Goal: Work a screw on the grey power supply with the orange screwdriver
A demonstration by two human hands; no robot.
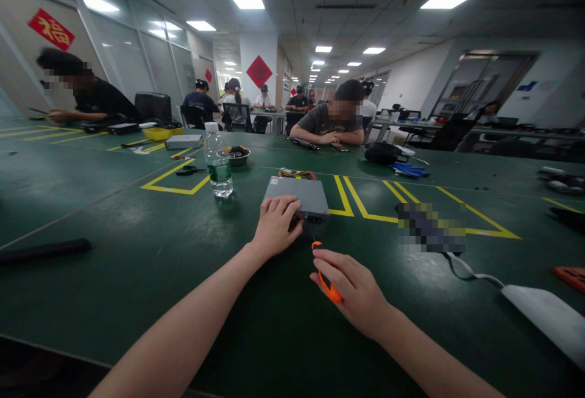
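A grey metal power supply unit lies on the green table in front of me, with coloured wires at its far side. My left hand grips its near left corner, fingers over the top and thumb at the front face. In my right hand is a screwdriver with an orange and black handle. Its thin shaft points up toward the front face of the unit, close to a socket there. Whether the tip touches a screw is too small to tell.
A water bottle stands left of the unit, a metal bowl behind it. Rightward lie a pixelated dark object with a white cable, blue gloves and a black pouch. A person leans on the far edge.
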